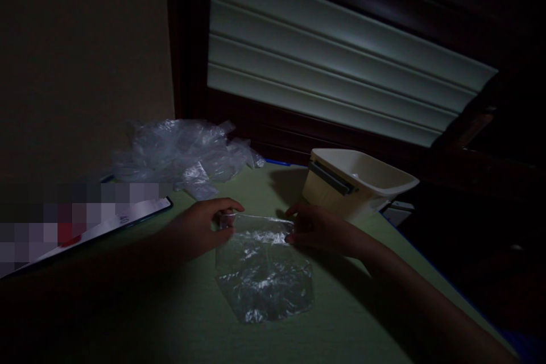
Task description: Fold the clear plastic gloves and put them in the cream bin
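Observation:
A clear plastic bag [264, 273] lies spread on the green table [341, 318], its surface wrinkled and shiny. My left hand [205, 224] pinches the bag's far left corner between thumb and fingers. At the far right corner, my right hand [313, 227] has its thumb and fingers closed on the bag's edge. The edge between both hands looks stretched fairly straight. The room is dim, so fine details of the fingertips are dark.
Crumpled clear bags [183, 151] are heaped at the back left. A cream bin with a grey handle [333, 182] stands behind my right hand. A flat screen-like device [140, 210] lies at left. Behind the table is a slatted panel [324, 62].

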Demonstrator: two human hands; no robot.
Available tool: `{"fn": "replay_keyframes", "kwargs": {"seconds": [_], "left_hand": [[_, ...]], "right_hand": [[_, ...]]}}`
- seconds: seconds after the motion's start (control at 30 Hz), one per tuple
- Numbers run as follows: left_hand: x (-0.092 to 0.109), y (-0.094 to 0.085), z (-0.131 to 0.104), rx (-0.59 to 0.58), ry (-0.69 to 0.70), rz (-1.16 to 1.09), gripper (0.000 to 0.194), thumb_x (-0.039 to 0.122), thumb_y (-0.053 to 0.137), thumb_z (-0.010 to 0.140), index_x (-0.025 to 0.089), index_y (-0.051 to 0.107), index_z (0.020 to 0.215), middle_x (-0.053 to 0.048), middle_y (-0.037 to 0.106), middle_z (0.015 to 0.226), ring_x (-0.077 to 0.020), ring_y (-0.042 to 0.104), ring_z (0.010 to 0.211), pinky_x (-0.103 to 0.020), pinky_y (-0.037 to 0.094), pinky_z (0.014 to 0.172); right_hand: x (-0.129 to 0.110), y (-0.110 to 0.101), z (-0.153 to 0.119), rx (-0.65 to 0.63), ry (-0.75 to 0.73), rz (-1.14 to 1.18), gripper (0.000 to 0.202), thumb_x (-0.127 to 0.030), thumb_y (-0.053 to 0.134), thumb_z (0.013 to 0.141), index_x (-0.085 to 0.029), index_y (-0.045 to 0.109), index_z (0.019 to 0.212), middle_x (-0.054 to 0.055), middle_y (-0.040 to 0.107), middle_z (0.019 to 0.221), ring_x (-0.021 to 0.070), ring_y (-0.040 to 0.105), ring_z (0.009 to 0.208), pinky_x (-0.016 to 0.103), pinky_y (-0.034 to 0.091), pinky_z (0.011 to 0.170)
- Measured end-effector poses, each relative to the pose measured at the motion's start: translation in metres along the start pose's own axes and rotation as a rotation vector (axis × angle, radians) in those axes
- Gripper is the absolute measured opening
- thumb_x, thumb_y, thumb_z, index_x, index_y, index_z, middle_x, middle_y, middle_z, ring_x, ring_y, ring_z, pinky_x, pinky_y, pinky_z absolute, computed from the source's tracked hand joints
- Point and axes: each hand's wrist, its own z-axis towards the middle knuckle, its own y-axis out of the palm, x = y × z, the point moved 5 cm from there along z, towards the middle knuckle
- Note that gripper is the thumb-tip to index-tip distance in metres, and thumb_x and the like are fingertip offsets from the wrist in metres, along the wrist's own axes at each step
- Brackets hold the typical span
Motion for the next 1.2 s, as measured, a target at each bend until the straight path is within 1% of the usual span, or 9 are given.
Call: {"fn": "replay_keyframes", "kwargs": {"seconds": [0.1, 0.17, 0.23, 0.4, 0.63, 0.77, 0.87, 1.03, 1.2], "left_hand": [[0.000, 0.000, 0.001, -0.019, -0.007, 0.020, 0.033, 0.031, 0.054, 0.068, 0.015, 0.058, 0.096, -0.002, 0.059, 0.077, -0.0175, 0.058, 0.073, -0.029, 0.045, 0.069], [0.001, 0.000, 0.002, -0.032, 0.001, 0.055, 0.033, 0.031, 0.057, 0.065, 0.015, 0.059, 0.094, -0.001, 0.059, 0.078, -0.0179, 0.058, 0.073, -0.029, 0.045, 0.069], [0.001, -0.001, 0.002, -0.043, 0.016, 0.087, 0.033, 0.030, 0.058, 0.063, 0.015, 0.060, 0.093, -0.002, 0.060, 0.079, -0.0179, 0.057, 0.074, -0.029, 0.044, 0.069], [0.004, 0.000, -0.001, -0.084, 0.041, 0.077, 0.025, 0.027, 0.053, 0.067, 0.015, 0.060, 0.088, -0.002, 0.062, 0.083, -0.0174, 0.058, 0.077, -0.026, 0.044, 0.070], [0.008, 0.000, 0.000, -0.079, 0.054, 0.067, 0.013, 0.024, 0.053, 0.068, 0.016, 0.060, 0.075, 0.000, 0.061, 0.074, -0.0148, 0.058, 0.071, -0.023, 0.044, 0.066], [0.012, 0.000, 0.000, -0.089, 0.141, 0.047, 0.011, 0.022, 0.051, 0.071, 0.015, 0.059, 0.070, 0.000, 0.058, 0.071, -0.0135, 0.056, 0.068, -0.023, 0.043, 0.065], [0.013, 0.001, 0.000, -0.112, 0.206, 0.022, 0.010, 0.019, 0.050, 0.071, 0.015, 0.059, 0.071, 0.000, 0.058, 0.072, -0.0128, 0.056, 0.069, -0.023, 0.043, 0.065], [0.014, 0.002, -0.001, -0.128, 0.265, 0.018, 0.011, 0.014, 0.049, 0.071, 0.015, 0.060, 0.072, 0.000, 0.059, 0.071, -0.0120, 0.057, 0.068, -0.022, 0.043, 0.064], [0.020, 0.003, -0.003, -0.097, 0.376, 0.093, 0.013, 0.012, 0.048, 0.074, 0.016, 0.059, 0.069, -0.001, 0.058, 0.070, -0.0125, 0.055, 0.067, -0.023, 0.041, 0.063]], "right_hand": [[-0.001, 0.001, 0.001, -0.011, 0.005, -0.044, 0.018, -0.020, 0.065, 0.071, -0.012, 0.060, 0.087, 0.000, 0.055, 0.066, 0.0112, 0.049, 0.059, 0.021, 0.035, 0.048], [-0.002, 0.001, 0.001, -0.011, 0.011, -0.067, 0.008, -0.018, 0.063, 0.072, -0.013, 0.059, 0.076, -0.001, 0.053, 0.062, 0.0103, 0.047, 0.056, 0.021, 0.032, 0.047], [-0.003, 0.000, 0.000, -0.004, 0.015, -0.085, 0.005, -0.017, 0.062, 0.072, -0.014, 0.058, 0.071, -0.001, 0.053, 0.062, 0.0101, 0.047, 0.055, 0.021, 0.033, 0.048], [-0.006, -0.003, -0.001, 0.018, 0.026, -0.116, 0.003, -0.014, 0.060, 0.073, -0.014, 0.059, 0.070, 0.000, 0.058, 0.065, 0.0113, 0.051, 0.058, 0.021, 0.036, 0.052], [-0.007, -0.007, -0.002, 0.057, 0.020, -0.173, 0.002, -0.013, 0.060, 0.072, -0.013, 0.060, 0.070, 0.001, 0.060, 0.065, 0.0117, 0.052, 0.058, 0.021, 0.035, 0.050], [-0.007, -0.008, -0.003, 0.081, 0.009, -0.203, 0.004, -0.009, 0.059, 0.072, -0.013, 0.060, 0.071, 0.001, 0.061, 0.065, 0.0108, 0.052, 0.057, 0.022, 0.036, 0.051], [-0.008, -0.010, -0.003, 0.095, -0.015, -0.236, 0.005, -0.009, 0.059, 0.071, -0.013, 0.061, 0.070, 0.002, 0.061, 0.066, 0.0117, 0.052, 0.059, 0.023, 0.037, 0.053], [-0.011, -0.011, -0.004, 0.085, -0.066, -0.282, 0.006, -0.009, 0.058, 0.072, -0.012, 0.063, 0.073, 0.004, 0.063, 0.069, 0.0136, 0.054, 0.061, 0.025, 0.039, 0.055], [-0.014, -0.014, -0.009, 0.096, -0.119, -0.321, 0.021, 0.000, 0.050, 0.070, -0.013, 0.064, 0.078, 0.007, 0.067, 0.079, 0.0169, 0.059, 0.072, 0.027, 0.043, 0.064]]}}
